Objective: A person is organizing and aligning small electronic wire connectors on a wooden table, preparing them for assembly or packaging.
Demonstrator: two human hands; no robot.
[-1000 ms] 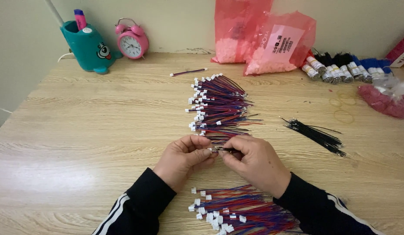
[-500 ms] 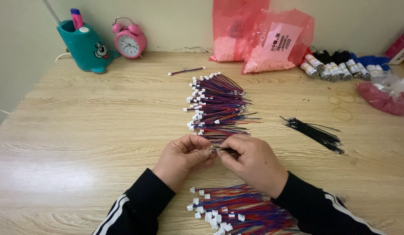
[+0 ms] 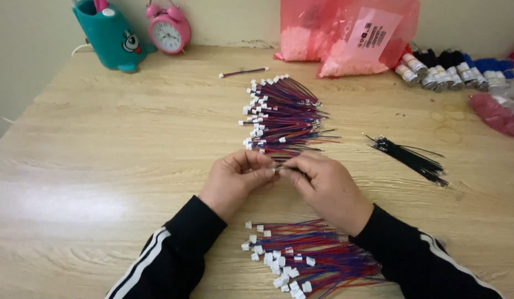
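Far left, at the back of the desk (image 3: 101,182): a teal holder (image 3: 110,36), upright against the wall. Just right of it, a pink alarm clock (image 3: 168,32), also upright.

Centre back: a single loose lead (image 3: 243,72) lies alone on the desk. Directly nearer the camera, a far pile (image 3: 282,116) of red and blue wires with white plugs, plugs facing left, laid in a rough column.

Centre: left hand (image 3: 237,180) and right hand (image 3: 326,188) meet just below the far pile. Fingers of both hands are clenched in a pinch on one wire (image 3: 279,169), held between them just above the desk surface. The wire is mostly hidden by the fingertips; its plug end cannot be made out. Both forearms wear black sleeves with white stripes.

Centre front: a near pile (image 3: 307,260) of the same wires lies between the two forearms, plugs to the left, close to the near edge.

Right of the hands: a bundle of black ties (image 3: 412,158), lying apart from both piles.

Back right: two pink bags (image 3: 345,33) lean against the wall. Further right, a row of spools (image 3: 456,75) in white, black and blue. At the far right edge, a smaller pink packet (image 3: 498,113), partly cut off.
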